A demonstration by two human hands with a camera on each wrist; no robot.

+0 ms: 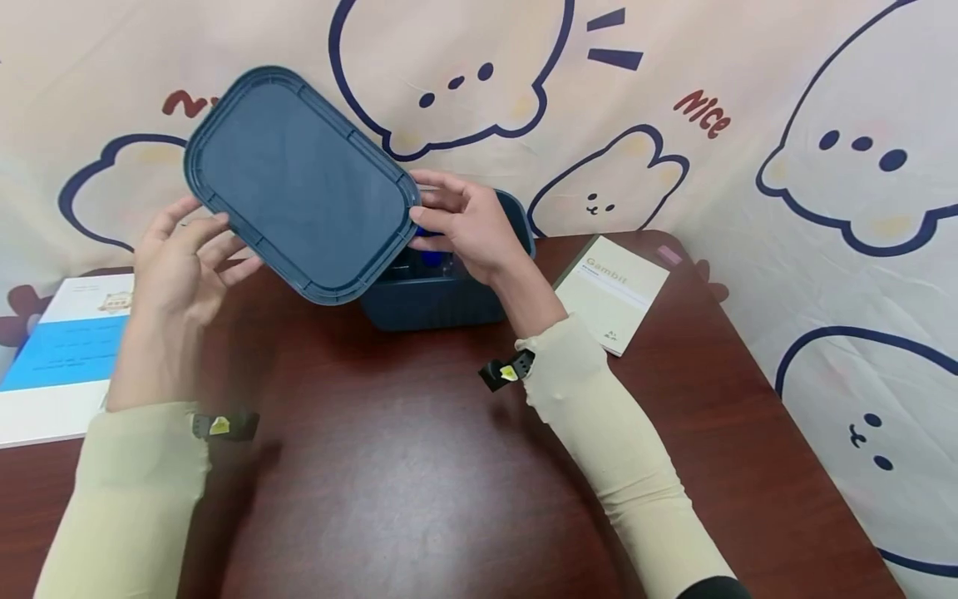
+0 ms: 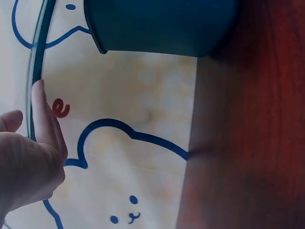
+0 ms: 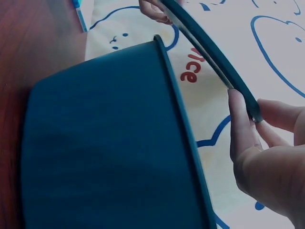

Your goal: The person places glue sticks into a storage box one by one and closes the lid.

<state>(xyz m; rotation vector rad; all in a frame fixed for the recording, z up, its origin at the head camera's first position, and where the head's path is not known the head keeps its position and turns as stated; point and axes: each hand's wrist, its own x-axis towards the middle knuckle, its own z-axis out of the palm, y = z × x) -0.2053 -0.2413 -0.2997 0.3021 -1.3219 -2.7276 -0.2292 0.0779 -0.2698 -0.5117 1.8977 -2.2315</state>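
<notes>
— Tilting above the box (image 1: pixel 434 299), one lid (image 1: pixel 299 183): right hand (image 1: pixel 467 225) pinches its edge, left hand (image 1: pixel 183 262) rests spread fingers on the other end.

— Around it?

— Two booklets: one (image 1: pixel 614 291) right, one (image 1: pixel 60 358) left on the bench (image 1: pixel 419 466).

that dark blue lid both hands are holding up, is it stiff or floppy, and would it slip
The dark blue rounded-rectangle plastic lid probably is stiff: it stays flat though held only at its edges by the left hand and right hand. Likely light, since fingertips alone carry it. Its raised rim should give some grip, though the smooth face could slip.
</notes>
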